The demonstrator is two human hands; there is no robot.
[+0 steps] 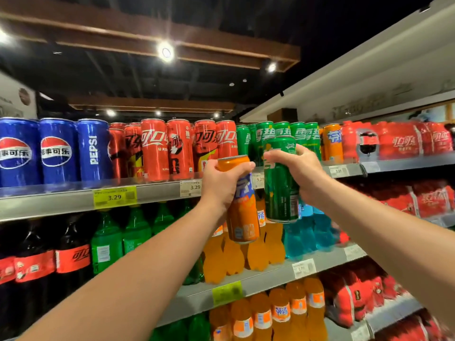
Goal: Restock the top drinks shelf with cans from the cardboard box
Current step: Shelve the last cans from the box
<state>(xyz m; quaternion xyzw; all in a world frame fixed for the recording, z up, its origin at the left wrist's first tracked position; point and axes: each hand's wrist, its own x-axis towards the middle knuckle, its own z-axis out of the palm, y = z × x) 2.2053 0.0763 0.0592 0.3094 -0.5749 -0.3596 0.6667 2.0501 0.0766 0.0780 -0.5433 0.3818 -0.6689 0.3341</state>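
Holding an orange can [242, 212] in the left hand [219, 185], tilted, gripped round its upper half. Clasping a green can [280, 188] in the right hand [302, 173], near upright, just beside the orange one. Both raised in front of the top shelf [61, 203] edge. Lined up on that shelf: blue cans [59, 151], red cans [155, 148], green cans [263, 132]. Below, rows of bottles [108, 239].
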